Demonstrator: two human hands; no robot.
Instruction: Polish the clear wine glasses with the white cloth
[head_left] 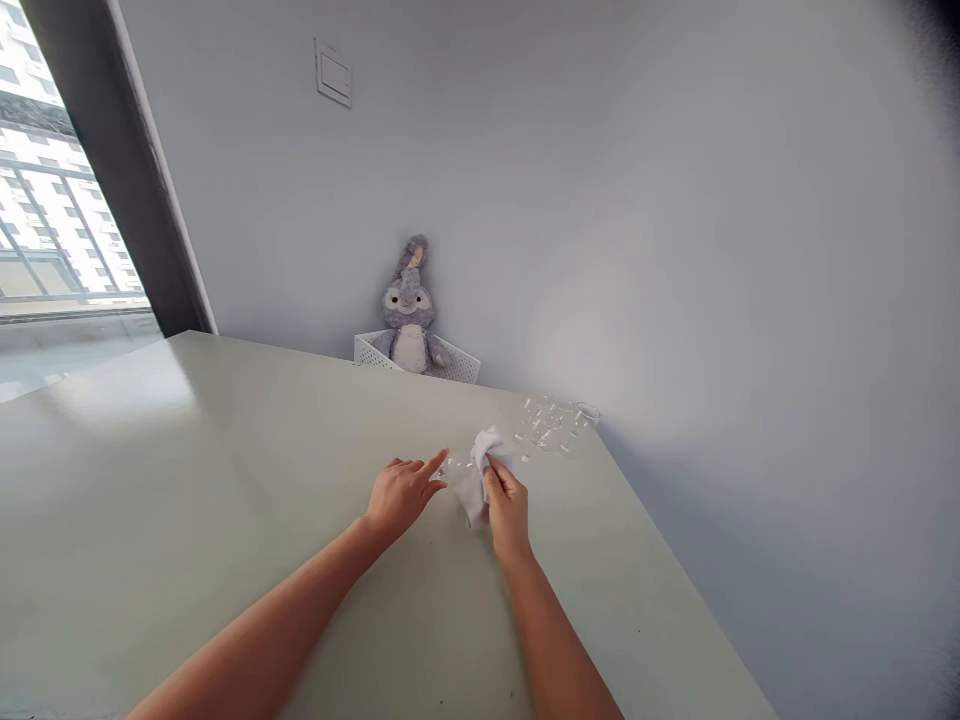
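My left hand (401, 492) is closed near the middle of the table, its thumb and index finger on the end of a small clear glass (454, 465). The glass lies on its side between my two hands, and its far part is hidden by a white cloth (470, 492). My right hand (508, 500) pinches this cloth, which covers the glass's right end and hangs down beside it. Just beyond my right hand stands a group of several clear glasses (551, 425), close to the table's right edge.
A pale greenish table (300, 430) fills the lower view, meeting the wall at the back and right. At its far edge a purple plush rabbit (410, 310) sits in a white perforated basket (465, 368). A light switch (333, 74) is on the wall; a window (64, 190) is at the left.
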